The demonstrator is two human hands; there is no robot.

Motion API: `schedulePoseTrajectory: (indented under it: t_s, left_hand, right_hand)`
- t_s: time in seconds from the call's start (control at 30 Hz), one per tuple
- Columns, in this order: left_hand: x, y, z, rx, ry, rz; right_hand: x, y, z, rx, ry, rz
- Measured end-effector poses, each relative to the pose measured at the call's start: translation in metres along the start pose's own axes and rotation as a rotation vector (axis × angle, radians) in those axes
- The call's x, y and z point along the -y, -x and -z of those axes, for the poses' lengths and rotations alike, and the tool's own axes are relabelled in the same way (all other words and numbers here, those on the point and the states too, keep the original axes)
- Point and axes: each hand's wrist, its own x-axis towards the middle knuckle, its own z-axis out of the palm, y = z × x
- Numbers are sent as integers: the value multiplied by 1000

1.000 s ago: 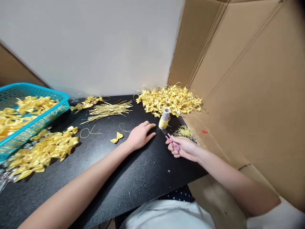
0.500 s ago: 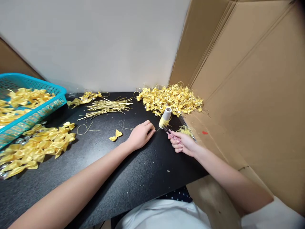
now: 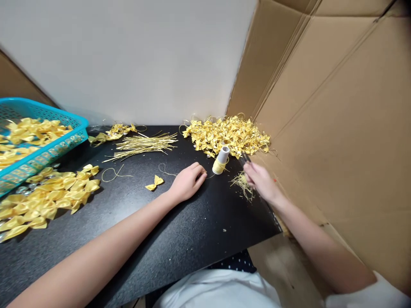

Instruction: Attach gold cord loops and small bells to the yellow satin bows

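My left hand (image 3: 188,182) lies on the black table (image 3: 180,231) with its fingers together, pinching a thin yellow thread that runs toward a spool of yellow thread (image 3: 221,161). My right hand (image 3: 260,179) is at the table's right edge, closed around small scissors (image 3: 245,157) whose dark tips point up toward a pile of finished yellow bows (image 3: 227,134). A tuft of thread scraps (image 3: 242,183) lies just left of that hand. One single yellow bow (image 3: 154,183) rests left of my left hand.
A teal basket (image 3: 38,141) with yellow bows stands at the far left, with loose bows (image 3: 48,196) spread in front of it. A bundle of gold cords (image 3: 141,144) lies near the back wall. Cardboard panels (image 3: 337,111) close off the right side.
My right hand has moved right and away from the spool with the scissors, toward the table's right edge. My left hand has stayed in place on the thread.
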Motion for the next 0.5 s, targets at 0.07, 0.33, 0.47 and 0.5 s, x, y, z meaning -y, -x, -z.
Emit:
schedulePoseTrajectory:
  t_s: [0.07,0.33,0.47,0.5]
  left_hand:
    - [0,0,1,-12,21,13]
    - [1,5,4,-22,16,10]
    - [1,5,4,-17,10,0]
    - [1,4,4,-16,10,-2]
  right_hand:
    - [10,-18,-5,-214,234,238]
    - [42,-71,-20,-302,582,448]
    - [45,-69,56,-602,584,363]
    - [42,-69,76,-679,649,325]
